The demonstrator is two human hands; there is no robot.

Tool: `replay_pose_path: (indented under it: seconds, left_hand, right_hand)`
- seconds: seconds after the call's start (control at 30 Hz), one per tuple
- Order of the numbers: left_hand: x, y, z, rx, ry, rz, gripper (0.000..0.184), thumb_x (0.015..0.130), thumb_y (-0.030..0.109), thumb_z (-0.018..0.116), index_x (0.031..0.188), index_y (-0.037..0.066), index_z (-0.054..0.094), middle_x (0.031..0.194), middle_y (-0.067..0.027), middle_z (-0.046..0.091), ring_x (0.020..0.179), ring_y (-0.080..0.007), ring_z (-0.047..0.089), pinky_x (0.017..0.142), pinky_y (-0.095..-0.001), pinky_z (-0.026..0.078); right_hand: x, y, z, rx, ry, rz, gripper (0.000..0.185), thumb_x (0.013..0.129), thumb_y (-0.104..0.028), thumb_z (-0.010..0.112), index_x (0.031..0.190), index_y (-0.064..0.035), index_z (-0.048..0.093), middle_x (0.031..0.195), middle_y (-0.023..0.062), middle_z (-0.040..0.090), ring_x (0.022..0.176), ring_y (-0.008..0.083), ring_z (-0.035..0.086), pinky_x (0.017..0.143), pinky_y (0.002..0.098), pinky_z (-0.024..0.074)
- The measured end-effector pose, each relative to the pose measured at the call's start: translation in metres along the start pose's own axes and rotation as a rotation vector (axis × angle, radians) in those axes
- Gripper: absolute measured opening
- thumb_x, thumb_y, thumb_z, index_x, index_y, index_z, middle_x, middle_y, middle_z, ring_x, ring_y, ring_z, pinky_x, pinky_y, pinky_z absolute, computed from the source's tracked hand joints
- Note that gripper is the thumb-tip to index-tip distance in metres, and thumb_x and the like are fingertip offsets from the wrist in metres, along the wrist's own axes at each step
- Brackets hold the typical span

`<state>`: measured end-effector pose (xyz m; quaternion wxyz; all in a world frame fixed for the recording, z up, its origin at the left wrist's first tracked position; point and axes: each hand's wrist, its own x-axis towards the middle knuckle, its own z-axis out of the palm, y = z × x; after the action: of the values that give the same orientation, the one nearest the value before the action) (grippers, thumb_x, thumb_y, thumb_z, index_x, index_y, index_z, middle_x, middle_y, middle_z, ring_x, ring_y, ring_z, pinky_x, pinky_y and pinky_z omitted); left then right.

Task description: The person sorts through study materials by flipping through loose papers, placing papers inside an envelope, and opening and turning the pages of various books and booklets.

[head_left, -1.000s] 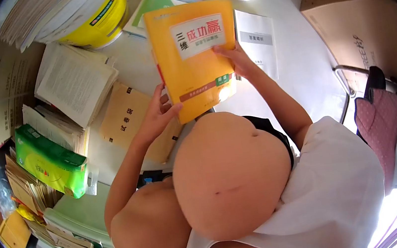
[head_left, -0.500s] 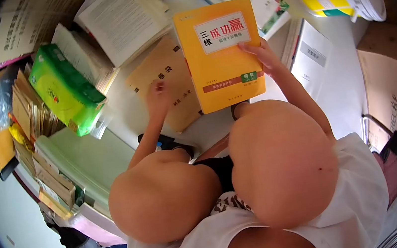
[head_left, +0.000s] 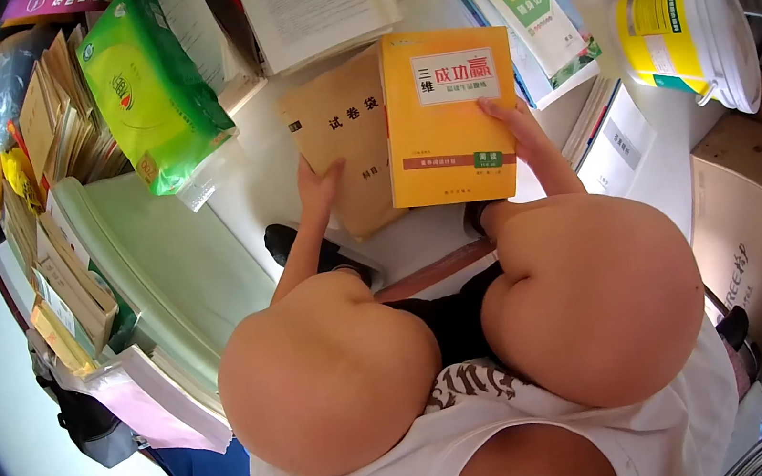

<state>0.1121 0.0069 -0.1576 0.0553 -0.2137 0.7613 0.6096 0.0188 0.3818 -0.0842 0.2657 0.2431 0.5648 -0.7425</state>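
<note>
My right hand (head_left: pixel 512 124) grips the orange book (head_left: pixel 451 128) by its right edge, thumb on the cover. The book faces up with its cover shut. At the left, my left hand (head_left: pixel 320 186) pinches the lower left edge of a brown paper envelope (head_left: pixel 344 142), thumb on top and the other fingers behind it. The orange book overlaps the envelope's right part.
Stacked papers (head_left: pixel 313 11) and a green tissue pack (head_left: pixel 152 95) lie at the upper left. Green and white booklets (head_left: pixel 537 15), yellow-white buckets (head_left: pixel 688 43), a white book (head_left: pixel 617 144) and a cardboard box (head_left: pixel 753 208) are on the right.
My left hand let go of the orange book, moved left and took hold of the envelope, whose left side is now raised. The view has shifted left.
</note>
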Motion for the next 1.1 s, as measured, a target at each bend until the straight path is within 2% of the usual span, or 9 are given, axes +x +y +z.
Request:
replay_pose_path:
  seconds: [0.13, 0.3, 0.4, 0.47, 0.57, 0.73, 0.8, 0.93, 1.1]
  left_hand:
    - [-0.028, 0.028, -0.03, 0.073, 0.08, 0.112, 0.046, 0.09, 0.015, 0.072, 0.129, -0.001, 0.052, 0.102, -0.0215, 0.072, 0.088, -0.0333, 0.072, 0.079, -0.0393, 0.056]
    - [-0.081, 0.147, -0.094, 0.518, 0.024, 0.137, 0.027, 0.096, 0.009, 0.066, 0.119, 0.001, 0.056, 0.09, -0.0221, 0.071, 0.075, -0.0406, 0.066, 0.068, -0.0401, 0.052]
    - [-0.105, 0.174, -0.128, 0.652, -0.007, 0.278, 0.024, 0.094, 0.006, 0.066, 0.117, 0.003, 0.059, 0.086, -0.0181, 0.071, 0.069, -0.0366, 0.066, 0.067, -0.0378, 0.052]
    - [-0.116, 0.189, -0.14, 0.518, 0.029, 0.259, 0.025, 0.094, 0.005, 0.067, 0.118, 0.002, 0.059, 0.081, -0.0153, 0.071, 0.068, -0.0267, 0.068, 0.067, -0.0351, 0.053]
    - [-0.125, 0.182, -0.148, 0.278, 0.142, 0.161, 0.029, 0.096, 0.006, 0.067, 0.124, 0.001, 0.059, 0.094, -0.0105, 0.073, 0.084, -0.0153, 0.068, 0.074, -0.0318, 0.054]
    - [-0.113, 0.141, -0.133, -0.174, 0.138, 0.161, 0.044, 0.099, 0.007, 0.065, 0.139, 0.001, 0.05, 0.123, -0.0086, 0.065, 0.11, -0.0148, 0.062, 0.092, -0.0303, 0.052]
    - [-0.098, 0.114, -0.113, -0.341, 0.048, 0.133, 0.049, 0.099, 0.007, 0.065, 0.144, 0.002, 0.046, 0.131, -0.0086, 0.062, 0.116, -0.0165, 0.06, 0.097, -0.0308, 0.05]
    - [-0.073, 0.083, -0.062, -0.409, 0.002, -0.081, 0.054, 0.098, 0.008, 0.065, 0.147, 0.003, 0.042, 0.133, -0.0105, 0.06, 0.119, -0.0183, 0.059, 0.1, -0.033, 0.049]
    - [-0.054, 0.026, -0.041, -0.382, -0.092, -0.127, 0.056, 0.098, 0.011, 0.066, 0.147, 0.003, 0.041, 0.133, -0.0107, 0.06, 0.12, -0.0181, 0.058, 0.101, -0.0334, 0.049]
  right_hand:
    - [0.01, -0.002, 0.002, -0.03, -0.066, -0.003, 0.044, 0.094, -0.018, 0.073, 0.131, -0.0002, 0.058, 0.119, 0.0152, 0.068, 0.109, 0.0247, 0.067, 0.092, 0.0375, 0.0566]
    - [0.018, -0.01, 0.011, -0.069, -0.175, -0.004, 0.046, 0.094, -0.016, 0.072, 0.134, 0.0003, 0.055, 0.119, 0.015, 0.068, 0.105, 0.0246, 0.069, 0.091, 0.0374, 0.0581]
    - [0.033, -0.007, 0.016, -0.113, -0.266, -0.007, 0.046, 0.094, -0.015, 0.073, 0.134, 0.0005, 0.055, 0.122, 0.0154, 0.068, 0.106, 0.0241, 0.069, 0.092, 0.0361, 0.0579]
    - [0.047, 0.009, 0.026, -0.112, -0.296, 0.051, 0.046, 0.094, -0.015, 0.073, 0.134, 0.0003, 0.055, 0.122, 0.0153, 0.068, 0.107, 0.0237, 0.069, 0.093, 0.0358, 0.0575]
    - [0.064, 0.038, 0.05, -0.167, -0.329, 0.078, 0.045, 0.094, -0.016, 0.073, 0.133, -0.0003, 0.056, 0.122, 0.0146, 0.069, 0.107, 0.0231, 0.069, 0.093, 0.0352, 0.0566]
    - [0.081, 0.078, 0.079, -0.205, -0.322, 0.022, 0.041, 0.097, -0.019, 0.069, 0.131, 0.001, 0.058, 0.117, 0.0135, 0.071, 0.103, 0.0229, 0.069, 0.09, 0.0347, 0.0556]
    - [0.093, 0.08, 0.075, -0.985, -0.163, -0.297, 0.038, 0.101, -0.023, 0.064, 0.129, 0.0016, 0.058, 0.112, 0.0131, 0.071, 0.097, 0.0235, 0.07, 0.085, 0.0347, 0.0554]
    - [0.078, 0.034, 0.066, -0.888, -0.104, -0.569, 0.037, 0.103, -0.028, 0.06, 0.125, 0.001, 0.058, 0.108, 0.0127, 0.071, 0.093, 0.0224, 0.07, 0.081, 0.034, 0.0552]
    - [0.082, -0.01, 0.071, -0.384, -0.008, -0.209, 0.037, 0.105, -0.034, 0.056, 0.124, -0.0029, 0.058, 0.109, 0.0127, 0.07, 0.099, 0.0226, 0.07, 0.084, 0.0349, 0.0566]
